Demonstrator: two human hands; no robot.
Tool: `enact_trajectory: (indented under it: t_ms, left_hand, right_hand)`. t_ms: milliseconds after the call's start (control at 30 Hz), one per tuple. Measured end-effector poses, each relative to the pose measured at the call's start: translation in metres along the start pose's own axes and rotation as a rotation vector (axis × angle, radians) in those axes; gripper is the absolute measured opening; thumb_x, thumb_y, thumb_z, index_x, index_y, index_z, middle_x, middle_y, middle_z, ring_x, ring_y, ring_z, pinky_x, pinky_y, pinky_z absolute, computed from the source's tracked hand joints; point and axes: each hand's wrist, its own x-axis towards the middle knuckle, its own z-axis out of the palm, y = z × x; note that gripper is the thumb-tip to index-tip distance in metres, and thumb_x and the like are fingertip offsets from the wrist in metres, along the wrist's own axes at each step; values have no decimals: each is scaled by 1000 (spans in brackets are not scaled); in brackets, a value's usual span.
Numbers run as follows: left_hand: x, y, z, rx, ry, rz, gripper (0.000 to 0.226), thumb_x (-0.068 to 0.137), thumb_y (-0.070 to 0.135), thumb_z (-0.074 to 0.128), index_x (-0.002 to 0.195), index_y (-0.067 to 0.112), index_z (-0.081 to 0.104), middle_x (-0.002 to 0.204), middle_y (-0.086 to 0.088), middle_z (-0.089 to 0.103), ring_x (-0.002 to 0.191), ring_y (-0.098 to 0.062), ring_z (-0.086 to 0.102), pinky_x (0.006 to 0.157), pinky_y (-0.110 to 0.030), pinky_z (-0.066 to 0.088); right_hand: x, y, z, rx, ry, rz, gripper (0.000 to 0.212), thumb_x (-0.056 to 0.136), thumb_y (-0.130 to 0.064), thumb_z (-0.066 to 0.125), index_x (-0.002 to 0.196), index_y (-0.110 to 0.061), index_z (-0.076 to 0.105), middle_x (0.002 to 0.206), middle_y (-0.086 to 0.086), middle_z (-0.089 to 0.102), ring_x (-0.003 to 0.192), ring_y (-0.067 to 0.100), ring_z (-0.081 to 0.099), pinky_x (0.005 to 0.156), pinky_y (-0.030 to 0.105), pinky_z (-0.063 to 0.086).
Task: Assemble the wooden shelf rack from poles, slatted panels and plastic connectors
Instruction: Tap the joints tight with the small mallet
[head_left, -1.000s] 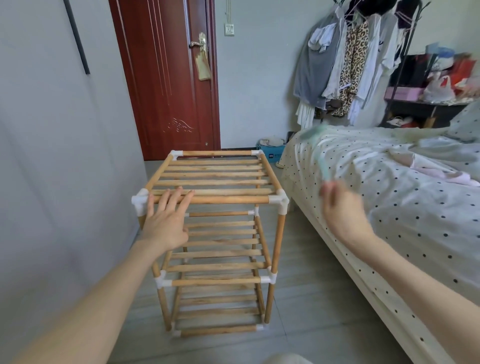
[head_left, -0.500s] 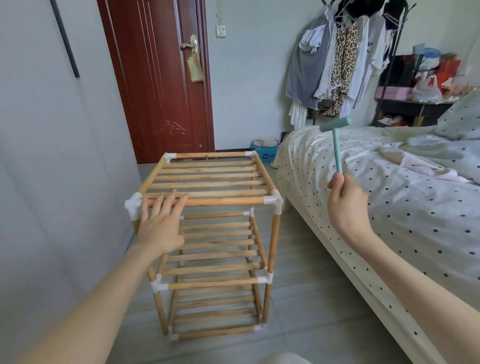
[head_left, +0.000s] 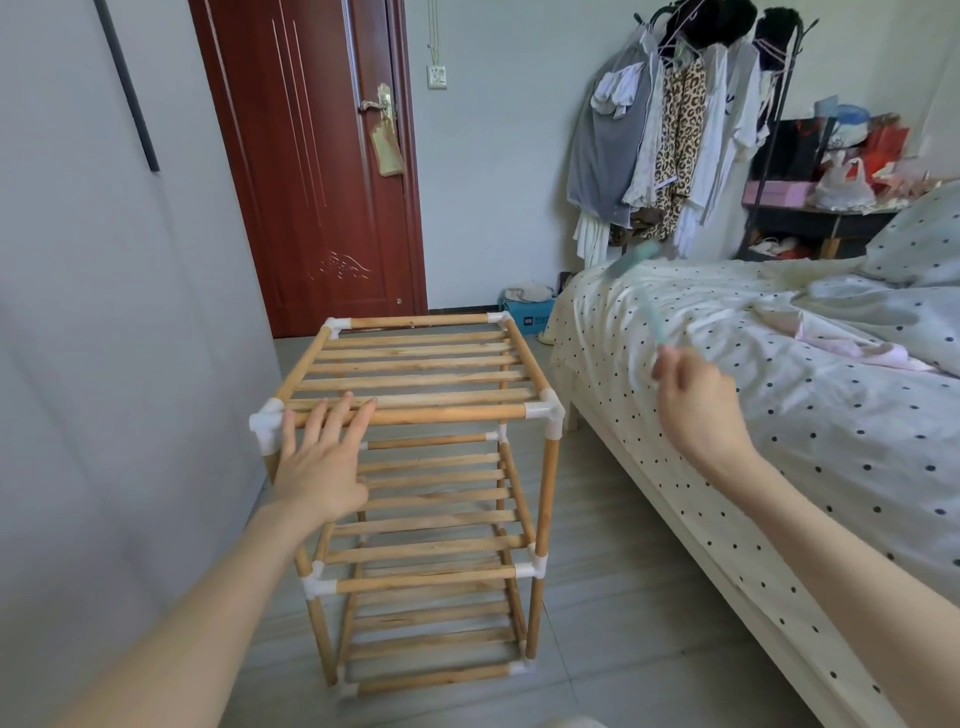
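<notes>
The wooden shelf rack (head_left: 431, 467) is seen standing upright on the tiled floor (head_left: 623, 597), with 3 slatted levels joined by white plastic connectors (head_left: 543, 413) at the corners. The left hand (head_left: 324, 457) is laid flat on the near top pole (head_left: 410, 415), close to the front left corner; its fingers (head_left: 337, 415) are straight and spread over the pole and the first slats, and nothing is gripped by it.

The right hand (head_left: 698, 405) is held up in the air, to the right of the rack and well apart from it. A light green mallet (head_left: 641, 291) is grasped by its handle in this hand, the fingers being curled around the lower end. The mallet is blurred, and its head is pointed up and to the left, above the hand.

Behind and under the right hand, a bed (head_left: 779, 415) with a dotted sheet is seen. Far beyond the left hand, a dark red door (head_left: 311, 182) is closed. Clothes (head_left: 665, 135) are hung on a stand beyond the right hand.
</notes>
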Motion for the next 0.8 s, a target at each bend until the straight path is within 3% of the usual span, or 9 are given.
enact_trajectory:
  t_ms: [33,133,167,300,433,500,567,700,800]
  left_hand:
    - [0,0,0,6,-3,1,98,80,24,58,147,34,-13,157,2,-12,144,-22,-10,112,-49,-15]
    - [-2,-1,0,9,-11,6,99,80,24,58,147,33,-14,157,1,-13,144,-23,-10,112,-49,-15]
    - [-1,-1,1,1,-12,7,99,80,24,59,147,34,-13,157,1,-13,144,-23,-10,112,-49,-16]
    - [0,0,0,-18,-16,1,98,79,24,58,147,34,-12,157,2,-12,144,-22,-11,112,-48,-16]
    - [-1,0,-1,-13,-30,-4,99,79,23,58,147,34,-14,157,3,-13,144,-22,-11,111,-48,-17]
    - [-1,0,-1,-12,-27,-4,98,80,24,58,147,35,-14,157,4,-13,144,-22,-11,111,-48,-17]
    - [-2,1,-2,-5,-29,-5,97,81,24,57,147,35,-14,157,4,-14,144,-22,-11,110,-47,-18]
    - [-2,1,-3,-7,-36,-9,97,82,24,57,147,34,-14,157,4,-13,144,-22,-11,111,-48,-17]
    - [-1,0,-2,-11,-28,-1,98,80,24,57,147,35,-13,157,4,-12,144,-22,-10,112,-48,-16]
  right_hand:
    - [-1,0,2,-1,43,-20,32,100,-23,27,81,-7,46,64,7,49,60,32,46,57,36,33]
    - [-11,2,12,-127,-370,123,26,99,-20,26,81,-12,43,81,9,53,69,27,48,66,33,39]
    - [-8,4,9,-94,-388,153,29,100,-23,27,81,-13,48,86,11,56,73,27,51,69,33,42]
    - [4,3,0,53,60,-1,34,101,-27,27,81,-8,47,65,8,51,60,29,51,51,32,34]
    - [-11,7,13,-143,-376,143,30,102,-29,25,79,-19,43,70,2,50,68,27,55,60,31,39]
    - [5,6,5,-103,-254,56,35,101,-31,26,77,-17,47,73,9,54,75,33,56,67,35,43]
    - [6,5,5,-27,56,-23,33,101,-29,26,84,-10,47,73,14,54,71,34,53,65,38,41]
    - [-14,13,22,-165,-400,119,26,100,-21,30,78,-16,43,74,5,49,71,27,48,66,31,38]
    - [-4,21,14,219,-279,194,35,100,-25,31,68,-15,43,57,1,40,48,18,39,49,26,33]
